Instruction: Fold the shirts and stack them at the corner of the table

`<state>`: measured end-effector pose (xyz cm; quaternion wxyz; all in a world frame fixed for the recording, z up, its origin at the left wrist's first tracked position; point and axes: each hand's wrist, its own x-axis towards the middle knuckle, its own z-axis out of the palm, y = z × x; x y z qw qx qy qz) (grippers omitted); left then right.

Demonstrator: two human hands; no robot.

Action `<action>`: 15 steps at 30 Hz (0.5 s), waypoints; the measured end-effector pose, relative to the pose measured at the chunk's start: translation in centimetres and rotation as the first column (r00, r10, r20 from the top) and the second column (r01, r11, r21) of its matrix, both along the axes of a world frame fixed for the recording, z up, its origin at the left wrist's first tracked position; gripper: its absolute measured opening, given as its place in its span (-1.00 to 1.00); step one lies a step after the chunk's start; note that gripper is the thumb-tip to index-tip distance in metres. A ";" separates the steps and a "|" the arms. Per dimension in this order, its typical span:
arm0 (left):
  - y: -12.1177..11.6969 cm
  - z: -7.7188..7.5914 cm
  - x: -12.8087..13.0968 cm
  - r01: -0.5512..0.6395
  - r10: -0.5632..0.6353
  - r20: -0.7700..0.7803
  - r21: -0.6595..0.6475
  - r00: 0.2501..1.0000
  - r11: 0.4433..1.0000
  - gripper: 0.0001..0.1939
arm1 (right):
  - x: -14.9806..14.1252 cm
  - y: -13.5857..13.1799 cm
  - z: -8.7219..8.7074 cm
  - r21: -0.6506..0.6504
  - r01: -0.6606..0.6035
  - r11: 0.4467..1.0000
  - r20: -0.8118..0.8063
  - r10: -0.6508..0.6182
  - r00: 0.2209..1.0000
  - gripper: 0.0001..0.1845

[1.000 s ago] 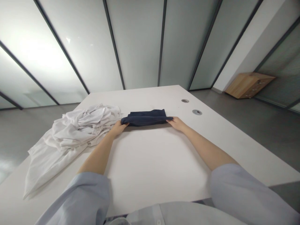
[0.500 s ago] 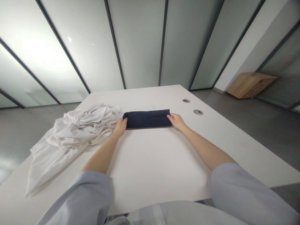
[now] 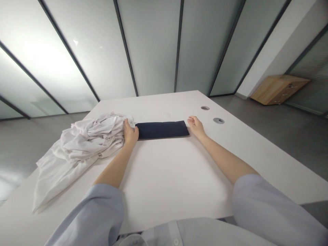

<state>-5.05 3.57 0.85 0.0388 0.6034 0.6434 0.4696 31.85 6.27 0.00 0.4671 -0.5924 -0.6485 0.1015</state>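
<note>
A dark navy cloth (image 3: 162, 130), folded into a long flat rectangle, lies crosswise on the white table (image 3: 169, 177). My left hand (image 3: 131, 134) is at its left end, thumb against the cloth's edge and fingers spread away from it; it does not grip the cloth. Just off the right end is my right hand (image 3: 196, 126), raised a little, its fingers loosely curled and apart, holding nothing. Beside my left hand a heap of crumpled white cloth (image 3: 89, 140) covers the table's left side, and my left fingers are close against it.
Two round metal cable holes, a far one (image 3: 205, 108) and a nearer one (image 3: 218, 121), sit at the table's right. A wooden cabinet (image 3: 279, 89) stands on the floor beyond. Frosted glass panels (image 3: 153, 48) rise behind the table.
Both hands have let go of the navy cloth's ends. My left fingers have opened outward, and my right hand has moved off to the right. The cloth now lies flat.
</note>
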 end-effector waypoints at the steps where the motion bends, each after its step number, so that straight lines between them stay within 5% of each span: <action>1: -0.2 0.3 0.1 0.023 -0.021 -0.048 0.052 0.999 0.998 -0.23 | 0.0 -0.1 0.2 0.045 -0.005 0.999 0.018 0.004 1.000 -0.58; 3: -0.7 1.1 1.0 0.108 -0.088 -0.182 0.105 0.979 0.989 -0.25 | -0.6 -0.6 0.8 0.118 -0.055 0.992 0.121 0.040 0.992 -0.57; 6: -1.2 2.4 3.9 0.206 -0.186 -0.395 0.008 0.900 0.979 -0.35 | -3.0 -1.6 2.1 0.097 -0.193 0.976 0.361 0.146 0.921 -0.58; 11: -0.5 3.1 9.2 0.139 -0.310 -0.575 -0.321 0.758 0.937 -0.43 | -8.8 -1.8 3.3 -0.086 -0.263 0.961 0.626 0.257 0.736 -0.51; 15: 0.8 2.3 10.1 0.101 -0.342 -0.575 -0.410 0.743 0.907 -0.45 | -10.9 -0.2 2.4 -0.248 -0.191 0.950 0.672 0.311 0.672 -0.46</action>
